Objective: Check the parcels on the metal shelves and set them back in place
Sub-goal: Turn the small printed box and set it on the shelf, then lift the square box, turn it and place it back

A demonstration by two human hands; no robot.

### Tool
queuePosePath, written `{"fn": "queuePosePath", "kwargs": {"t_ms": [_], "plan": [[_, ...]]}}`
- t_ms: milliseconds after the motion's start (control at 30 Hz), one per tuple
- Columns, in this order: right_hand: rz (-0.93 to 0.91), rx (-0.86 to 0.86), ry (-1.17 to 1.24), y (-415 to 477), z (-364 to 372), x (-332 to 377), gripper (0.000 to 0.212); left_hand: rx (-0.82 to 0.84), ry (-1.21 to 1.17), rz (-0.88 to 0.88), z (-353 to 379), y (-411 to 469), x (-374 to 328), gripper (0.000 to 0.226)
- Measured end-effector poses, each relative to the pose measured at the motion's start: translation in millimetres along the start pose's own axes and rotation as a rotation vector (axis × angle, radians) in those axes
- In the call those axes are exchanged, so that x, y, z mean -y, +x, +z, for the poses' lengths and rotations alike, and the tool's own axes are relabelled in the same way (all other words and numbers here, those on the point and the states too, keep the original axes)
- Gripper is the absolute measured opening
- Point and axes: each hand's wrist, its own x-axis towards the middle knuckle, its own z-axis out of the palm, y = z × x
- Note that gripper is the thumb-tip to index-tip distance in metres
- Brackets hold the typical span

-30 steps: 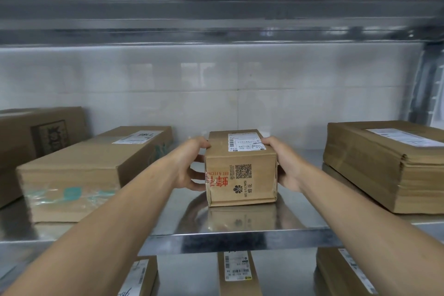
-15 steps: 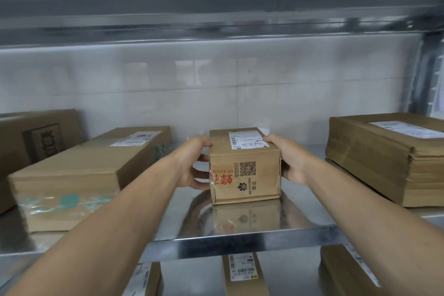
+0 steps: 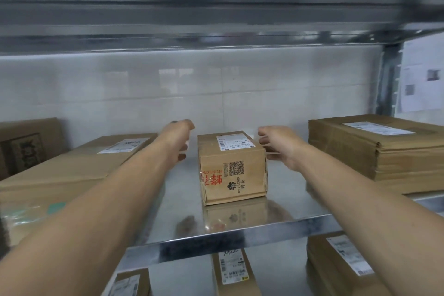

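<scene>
A small cardboard parcel [image 3: 234, 168] with a white label on top and a QR code and red print on its front stands on the metal shelf [image 3: 230, 239], in the middle. My left hand [image 3: 179, 140] hovers just left of it, fingers loose, a small gap between hand and box. My right hand [image 3: 280, 146] hovers just right of it, fingers spread and relaxed, also apart from the box. Neither hand holds anything.
A long parcel [image 3: 79, 170] lies at the left, with another box [image 3: 28, 144] behind it. A stack of flat cardboard [image 3: 394, 154] sits at the right. More parcels [image 3: 233, 271] lie on the shelf below. An upper shelf beam [image 3: 216, 21] runs overhead; tiled wall behind.
Both hands have let go of the small parcel and drawn slightly away from its sides. The parcel now stands alone on the shelf.
</scene>
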Motion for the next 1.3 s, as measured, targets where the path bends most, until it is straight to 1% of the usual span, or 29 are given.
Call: {"fn": "queuePosePath", "kwargs": {"t_ms": [67,167,333,400,533,700,833,933,1100,1133,1200,1267,1300], "plan": [[-0.037,-0.022,0.004,-2.0,-7.1,8.4,0.026,-0.031,-0.026,0.089,0.8,-0.9,-14.9,0.024],[-0.079,-0.044,0.015,-5.2,-23.2,20.3,0.016,-0.005,-0.065,0.165,17.1,-7.7,-36.1,0.01],[-0.142,-0.049,-0.027,-3.6,-62.7,33.9,0.023,0.126,-0.09,0.222,76.5,-25.1,-56.3,0.009],[-0.155,-0.049,-0.04,-1.8,-80.6,37.7,0.024,0.161,-0.106,0.232,101.1,-31.4,-60.7,0.012],[-0.162,-0.063,-0.072,0.5,-128.5,43.0,0.022,0.218,-0.128,0.221,155.6,-42.7,-67.5,0.018],[-0.159,-0.118,-0.081,9.5,-197.8,41.6,0.03,0.24,-0.135,0.204,218.4,-54.0,-75.2,0.019],[-0.138,-0.16,-0.066,17.6,-242.9,34.1,0.039,0.25,-0.121,0.18,255.2,-58.8,-73.8,0.022],[-0.134,-0.187,-0.073,22.2,-272.2,26.7,0.032,0.241,-0.11,0.161,278.1,-60.1,-71.3,0.022],[-0.106,-0.229,-0.127,36.2,-320.9,10.0,0.011,0.211,-0.09,0.102,310.9,-59.5,-63.0,0.02],[-0.087,-0.252,-0.126,39.4,-327.5,5.7,0.009,0.206,-0.087,0.09,312.9,-58.2,-60.8,0.022],[-0.036,-0.287,-0.143,48.9,-345.2,-4.8,0.016,0.189,-0.078,0.076,321.9,-57.5,-57.7,0.023],[0.017,-0.292,-0.17,55.5,-358.5,-13.9,0.024,0.161,-0.062,0.059,327.5,-57.6,-54.3,0.022],[0.04,-0.275,-0.182,56.4,-364.1,-17.8,0.023,0.157,-0.057,0.047,330.6,-58.4,-52.4,0.021]]}}
